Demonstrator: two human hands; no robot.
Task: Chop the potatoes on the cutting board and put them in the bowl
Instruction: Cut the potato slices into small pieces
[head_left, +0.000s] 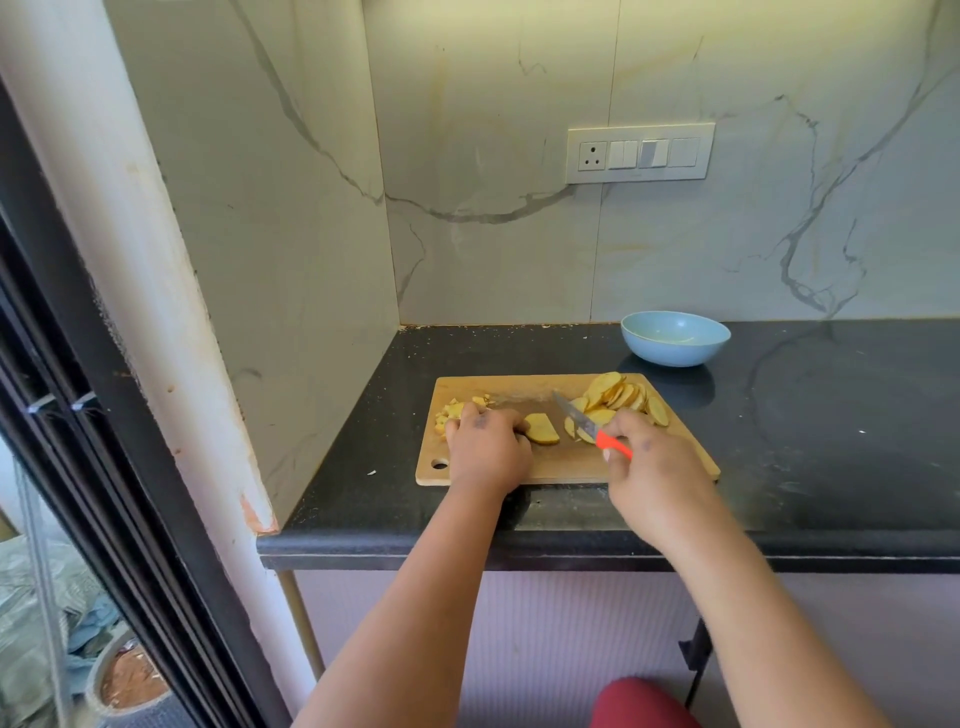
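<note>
Two hands (488, 447) mid-board (561, 465); bowl (675, 338) probably empty.

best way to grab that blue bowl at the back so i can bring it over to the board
Take the blue bowl by its rim, coming from the near right side. It stands upright and open-topped on the black counter, behind the cutting board, and its low rounded wall probably offers little to hold lower down. That side looks free of potato slices.

Left hand (485, 447) on potato slices (540, 428), right hand (649, 457) around orange-handled knife (592, 428) over cutting board (561, 467)
</note>
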